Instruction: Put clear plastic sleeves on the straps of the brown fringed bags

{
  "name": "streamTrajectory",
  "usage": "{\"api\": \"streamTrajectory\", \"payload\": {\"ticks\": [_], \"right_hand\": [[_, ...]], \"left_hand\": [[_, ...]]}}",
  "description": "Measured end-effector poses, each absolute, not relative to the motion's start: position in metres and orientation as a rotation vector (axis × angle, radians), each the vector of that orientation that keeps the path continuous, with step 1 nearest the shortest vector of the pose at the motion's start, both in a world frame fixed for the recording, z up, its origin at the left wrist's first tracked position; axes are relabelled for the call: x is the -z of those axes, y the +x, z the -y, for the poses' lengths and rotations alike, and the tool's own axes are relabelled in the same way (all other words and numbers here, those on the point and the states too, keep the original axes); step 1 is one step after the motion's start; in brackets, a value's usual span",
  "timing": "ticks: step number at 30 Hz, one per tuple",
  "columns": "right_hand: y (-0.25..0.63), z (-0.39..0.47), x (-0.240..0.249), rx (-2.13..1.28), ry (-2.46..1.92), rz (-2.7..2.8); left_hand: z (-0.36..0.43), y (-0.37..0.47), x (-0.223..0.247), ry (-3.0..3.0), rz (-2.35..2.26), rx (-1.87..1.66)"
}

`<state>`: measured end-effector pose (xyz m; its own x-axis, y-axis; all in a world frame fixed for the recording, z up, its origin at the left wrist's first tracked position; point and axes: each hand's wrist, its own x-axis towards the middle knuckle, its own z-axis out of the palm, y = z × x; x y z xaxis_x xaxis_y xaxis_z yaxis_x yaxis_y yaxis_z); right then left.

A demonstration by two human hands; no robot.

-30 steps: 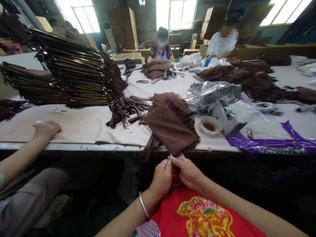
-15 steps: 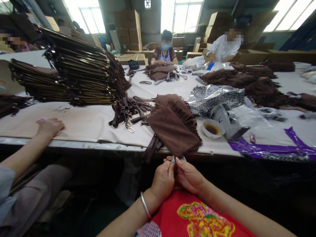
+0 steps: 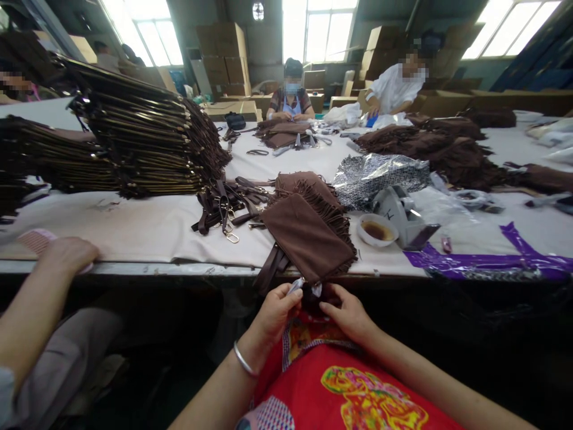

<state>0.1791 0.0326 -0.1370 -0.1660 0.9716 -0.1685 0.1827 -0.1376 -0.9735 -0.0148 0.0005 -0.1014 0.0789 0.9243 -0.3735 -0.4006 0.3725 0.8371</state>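
At the lower centre of the frame, the left hand [image 3: 274, 310] pinches a pale wrapped tab [image 3: 296, 285] between thumb and fingers, just beside the near corner of a brown pouch [image 3: 308, 236]. The right hand [image 3: 353, 316] is close by, its thumb and forefinger slightly apart near a second pale tab [image 3: 317, 291]; whether its grip holds anything in the shadow cannot be told. A silver bangle [image 3: 245, 360] circles the left wrist.

The pouch lies in the middle of the frame on the pale tabletop [image 3: 138, 233], over a fringed brown piece [image 3: 304, 182], its lower corner jutting past the front edge. Left of it lies a tangle of dark straps [image 3: 219, 206] with metal clips. To its right are a white bowl [image 3: 378, 239] of brown liquid and, just beside that, a grey device [image 3: 398, 218], with crinkled patterned plastic [image 3: 380, 176] behind.

At upper left rises a tall stack of brown pouches [image 3: 138, 131]. At left, a co-worker's hand [image 3: 69, 254] rests on a pink comb [image 3: 38, 240]. Purple plastic [image 3: 483, 263] edges the right side; two people [image 3: 292, 104] sit or stand at the top.
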Motion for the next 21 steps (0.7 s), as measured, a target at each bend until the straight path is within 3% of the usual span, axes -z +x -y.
{"api": "streamTrajectory", "payload": {"ticks": [6,13,21], "right_hand": [[0.164,-0.041,0.128,-1.459,-1.249,1.572],[0.175,-0.027,0.109,-2.137,-0.966,0.898],[0.181,-0.011,0.092,-2.302,-0.869,0.826]], "left_hand": [[-0.003,-0.018,0.095,0.593,-1.054,-1.077],[0.004,-0.024,0.095,0.596,-1.017,-1.006],[-0.032,-0.004,0.075,0.541,-0.943,-1.042]]}}
